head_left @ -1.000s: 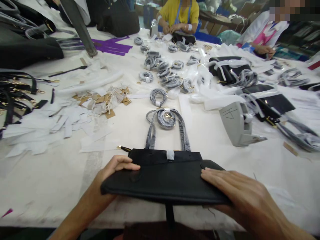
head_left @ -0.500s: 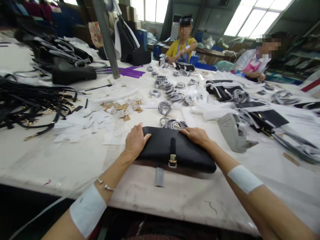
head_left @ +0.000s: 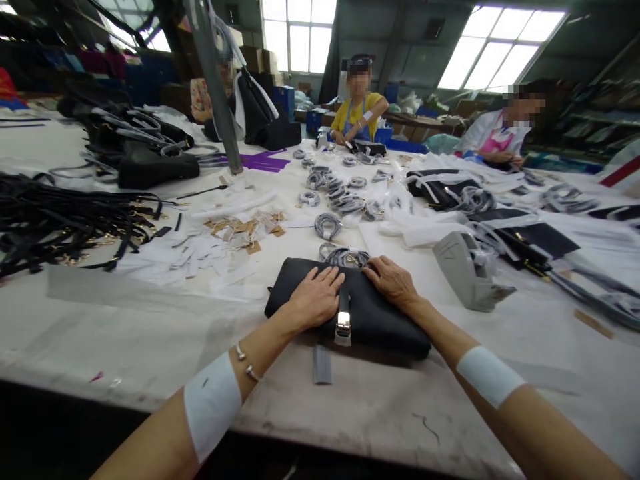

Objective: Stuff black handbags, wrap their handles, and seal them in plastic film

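A black bag (head_left: 385, 327) lies flat near the table's front edge, with a strap and a gold buckle (head_left: 343, 321) at its middle. My left hand (head_left: 317, 298) rests on the bag's top, left of the strap, fingers stretched out. My right hand (head_left: 393, 283) lies on the bag's upper right edge, its fingers apart and slightly bent. A small grey strip (head_left: 322, 365) is on the table just in front of the bag. Behind the bag is a coiled grey strap (head_left: 345, 256) with a metal clip.
A grey tape dispenser (head_left: 465, 270) stands right of the bag. Black straps (head_left: 65, 220) pile up at the left, near paper scraps (head_left: 185, 257). A metal pole (head_left: 215, 87) rises behind them. More bags (head_left: 530, 240) lie at the right. Several people work beyond the table.
My left hand has moved right, from the bag's left edge onto its top beside the strap. My right hand stays at the upper right edge. The camera view has tilted up slightly.
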Demonstrator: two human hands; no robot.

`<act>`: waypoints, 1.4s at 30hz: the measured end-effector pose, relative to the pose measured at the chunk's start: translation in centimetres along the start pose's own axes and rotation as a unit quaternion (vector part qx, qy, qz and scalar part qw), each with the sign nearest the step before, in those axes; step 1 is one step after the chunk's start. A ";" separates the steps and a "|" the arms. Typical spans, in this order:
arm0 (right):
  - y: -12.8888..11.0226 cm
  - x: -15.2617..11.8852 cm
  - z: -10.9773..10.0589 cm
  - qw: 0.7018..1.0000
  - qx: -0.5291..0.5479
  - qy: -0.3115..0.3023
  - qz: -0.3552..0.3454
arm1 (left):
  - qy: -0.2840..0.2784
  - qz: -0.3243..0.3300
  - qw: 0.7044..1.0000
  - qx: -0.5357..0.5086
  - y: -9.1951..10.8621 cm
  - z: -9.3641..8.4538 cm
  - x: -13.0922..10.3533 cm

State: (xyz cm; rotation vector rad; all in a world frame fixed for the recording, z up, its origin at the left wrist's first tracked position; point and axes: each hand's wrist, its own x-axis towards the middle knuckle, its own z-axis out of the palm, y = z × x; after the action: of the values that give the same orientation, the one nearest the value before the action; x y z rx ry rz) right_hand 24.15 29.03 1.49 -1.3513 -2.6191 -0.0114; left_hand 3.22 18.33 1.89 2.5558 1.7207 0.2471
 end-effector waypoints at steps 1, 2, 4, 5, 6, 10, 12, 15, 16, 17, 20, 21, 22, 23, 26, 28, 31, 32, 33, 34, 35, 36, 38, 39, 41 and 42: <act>0.0 0.0 -0.5 0.999 -0.009 0.030 -0.018 | -0.014 0.008 1.000 0.003 0.0 0.4 0.1; -0.1 0.0 -1.3 0.998 -0.013 0.057 -0.034 | -0.027 0.013 1.000 0.005 0.0 0.6 0.1; -0.9 -0.6 -3.3 0.994 0.011 0.090 -0.055 | -0.044 0.016 0.999 0.005 -0.2 0.8 0.0; -1.6 -1.1 -4.3 0.992 0.036 0.101 -0.060 | -0.047 0.018 0.999 0.004 -0.3 0.8 0.0; -2.5 -1.7 -5.0 0.991 0.063 0.102 -0.065 | -0.046 0.020 0.999 0.001 -0.4 0.8 0.0; -5.5 -4.4 -4.2 0.992 0.080 0.031 -0.089 | -0.016 0.026 0.999 -0.029 -0.7 1.0 0.3; -6.0 -5.3 -2.1 0.994 0.066 -0.028 -0.077 | 0.007 0.015 0.997 -0.071 -0.9 0.7 0.4; -5.7 -5.6 0.6 0.994 0.068 -0.073 -0.053 | 0.038 -0.020 0.983 -0.179 -0.7 -0.1 0.1; -5.5 -5.5 1.1 0.993 0.075 -0.076 -0.051 | 0.041 -0.026 0.979 -0.200 -0.3 -0.3 0.0; -5.3 -5.3 1.4 0.992 0.085 -0.074 -0.052 | 0.040 -0.026 0.978 -0.202 0.1 -0.4 -0.2; -5.3 -5.0 1.0 0.990 0.135 -0.028 -0.036 | 0.028 -0.011 0.993 -0.115 1.9 -0.1 -0.4; -5.4 -5.1 0.5 0.986 0.165 0.008 -0.021 | 0.026 -0.011 0.996 -0.084 2.5 0.1 -0.4; -5.6 -5.3 -0.2 0.978 0.201 0.057 -0.001 | 0.025 -0.015 0.998 -0.064 2.9 0.3 -0.4; -5.7 -5.8 -1.0 0.963 0.242 0.117 0.023 | 0.023 -0.019 0.998 -0.054 3.2 0.5 -0.3; -6.0 -9.2 -3.3 0.876 0.378 0.279 0.112 | 0.004 -0.024 0.998 -0.056 3.1 0.6 0.0; -5.8 -12.8 -3.9 0.780 0.494 0.319 0.215 | -0.002 -0.027 0.997 -0.066 2.9 0.5 0.2; -4.6 -18.6 -3.1 0.565 0.661 0.304 0.388 | 0.006 -0.027 0.996 -0.080 2.6 0.2 0.2; -3.9 -20.1 -2.5 0.503 0.694 0.288 0.427 | 0.010 -0.029 0.996 -0.086 2.6 0.1 0.1; -3.3 -21.1 -2.1 0.446 0.720 0.269 0.458 | 0.015 -0.037 0.995 -0.094 2.6 0.0 0.1; -2.7 -21.7 -1.6 0.400 0.741 0.253 0.477 | 0.021 -0.048 0.993 -0.106 2.6 -0.1 0.0; -2.2 -21.9 -1.3 0.362 0.759 0.239 0.486 | 0.026 -0.061 0.990 -0.122 2.5 -0.2 0.0; -1.8 -21.6 -1.2 0.332 0.777 0.228 0.484 | 0.031 -0.074 0.987 -0.141 2.5 -0.3 0.0; -1.3 -20.4 -1.0 0.292 0.809 0.215 0.463 | 0.038 -0.088 0.978 -0.183 2.3 -0.4 0.1; -1.2 -19.6 -1.0 0.280 0.821 0.214 0.449 | 0.039 -0.093 0.973 -0.206 2.1 -0.5 0.2; -1.0 -18.0 -0.8 0.271 0.830 0.228 0.430 | 0.038 -0.104 0.963 -0.245 1.8 -0.4 0.5; -0.9 -17.4 -0.6 0.280 0.827 0.245 0.422 | 0.038 -0.109 0.959 -0.260 1.7 -0.4 0.7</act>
State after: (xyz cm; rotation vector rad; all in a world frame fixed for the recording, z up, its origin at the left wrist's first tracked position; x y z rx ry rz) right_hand 33.32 14.39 -0.85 -0.9640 -0.0792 1.5136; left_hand 4.98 18.30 2.59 1.9896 1.6645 0.6879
